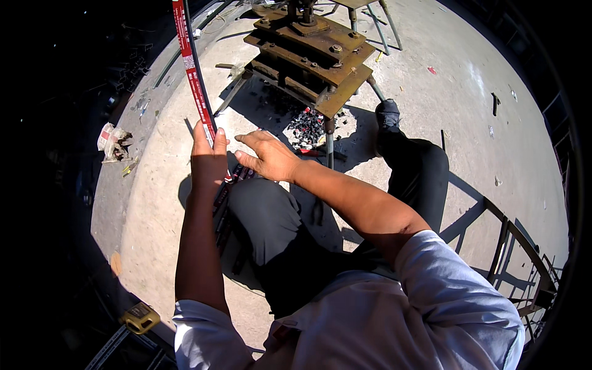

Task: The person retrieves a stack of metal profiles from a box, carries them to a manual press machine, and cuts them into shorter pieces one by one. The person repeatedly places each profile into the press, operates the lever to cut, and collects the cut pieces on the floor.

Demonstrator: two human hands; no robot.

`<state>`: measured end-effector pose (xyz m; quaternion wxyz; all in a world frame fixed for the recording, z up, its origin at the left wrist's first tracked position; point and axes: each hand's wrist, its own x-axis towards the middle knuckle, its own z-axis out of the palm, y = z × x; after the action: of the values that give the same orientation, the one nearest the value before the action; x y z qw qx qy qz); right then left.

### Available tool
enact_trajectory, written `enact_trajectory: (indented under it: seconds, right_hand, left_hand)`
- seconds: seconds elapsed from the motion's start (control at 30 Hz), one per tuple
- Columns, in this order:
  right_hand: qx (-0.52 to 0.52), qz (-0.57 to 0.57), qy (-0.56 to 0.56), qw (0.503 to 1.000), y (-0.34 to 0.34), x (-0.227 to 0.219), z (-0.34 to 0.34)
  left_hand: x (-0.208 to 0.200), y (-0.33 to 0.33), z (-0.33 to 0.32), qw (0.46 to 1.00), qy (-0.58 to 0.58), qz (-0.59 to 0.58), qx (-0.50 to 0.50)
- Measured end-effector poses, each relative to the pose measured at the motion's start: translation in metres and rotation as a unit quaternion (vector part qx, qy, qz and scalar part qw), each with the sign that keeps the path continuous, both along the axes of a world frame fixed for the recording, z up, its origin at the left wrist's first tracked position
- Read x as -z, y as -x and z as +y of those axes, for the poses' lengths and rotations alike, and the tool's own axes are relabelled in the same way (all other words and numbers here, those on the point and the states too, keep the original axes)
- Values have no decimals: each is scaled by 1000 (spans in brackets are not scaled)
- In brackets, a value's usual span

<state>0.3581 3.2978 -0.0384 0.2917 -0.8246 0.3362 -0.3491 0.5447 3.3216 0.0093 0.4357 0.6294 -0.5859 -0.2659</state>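
Note:
My left hand is closed around a long narrow strip, dark with a red printed film along its face. The strip rises from the hand past the top edge of the view, and a short end shows below the palm. Just to its right, my right hand has its fingers stretched toward the strip, with a small gap left between. Its palm is turned down over my bent knee, and nothing shows in it. Beneath the left forearm and beside the knee lie more dark strips, partly hidden.
A rusty plate-built machine on metal legs stands ahead. Black and red scraps are heaped beneath it. A crumpled bag lies to the left, a yellow object at lower left. Dark metal framing is at right.

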Motion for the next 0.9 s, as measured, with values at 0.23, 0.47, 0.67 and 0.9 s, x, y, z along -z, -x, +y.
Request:
enact_trajectory:
  seconds: [0.23, 0.47, 0.67, 0.9]
  right_hand:
    - [97, -69, -276, 954, 3, 1, -30]
    - [157, -254, -387, 873, 2, 43, -45]
    - [185, -287, -411, 845, 11, 45, -54]
    - [199, -307, -422, 830, 15, 41, -55]
  left_hand:
    - [57, -29, 49, 978, -120, -149, 77]
    - [73, -30, 71, 977, -197, -41, 71]
    - [61, -23, 73, 972, -138, -144, 121]
    - [65, -24, 71, 971, -129, -155, 131]
